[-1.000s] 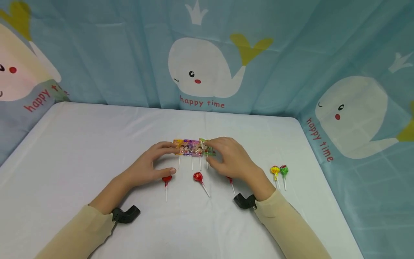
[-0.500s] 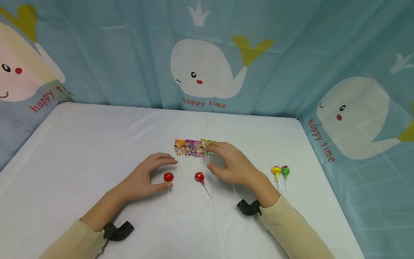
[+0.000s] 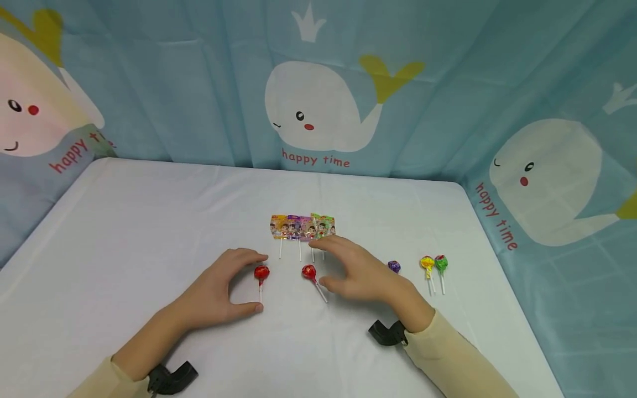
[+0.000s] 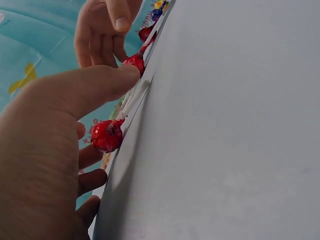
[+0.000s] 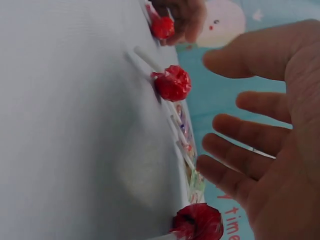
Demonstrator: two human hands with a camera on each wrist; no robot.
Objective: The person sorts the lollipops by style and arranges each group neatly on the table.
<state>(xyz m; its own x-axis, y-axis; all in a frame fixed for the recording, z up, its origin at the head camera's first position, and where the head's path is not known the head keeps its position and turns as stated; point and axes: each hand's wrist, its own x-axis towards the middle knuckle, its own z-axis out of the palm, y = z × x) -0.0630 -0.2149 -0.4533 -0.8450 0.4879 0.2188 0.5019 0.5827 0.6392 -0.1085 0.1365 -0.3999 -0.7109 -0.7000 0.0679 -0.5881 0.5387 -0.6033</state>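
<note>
My left hand [image 3: 256, 283] lies on the white table [image 3: 149, 221], fingers loosely curved around a red lollipop [image 3: 261, 272] without gripping it; its thumb [image 4: 90, 87] lies close by the stick. My right hand [image 3: 319, 262] hovers with spread fingers [image 5: 240, 150] just right of a second red lollipop [image 3: 308, 272]. A third red lollipop [image 5: 199, 222] sits under that palm, hidden in the head view. A row of flat, colourfully wrapped lollipops [image 3: 302, 226] lies just beyond both hands.
A purple lollipop [image 3: 394, 266], a yellow one [image 3: 426, 262] and a green one [image 3: 440, 261] lie right of my right hand. A blue whale-print curtain [image 3: 318, 110] closes off the back and sides of the table.
Both hands have drawn back towards me from the row of flat lollipops. The left hand now curves round the left red lollipop, and the purple lollipop has come into view at right.
</note>
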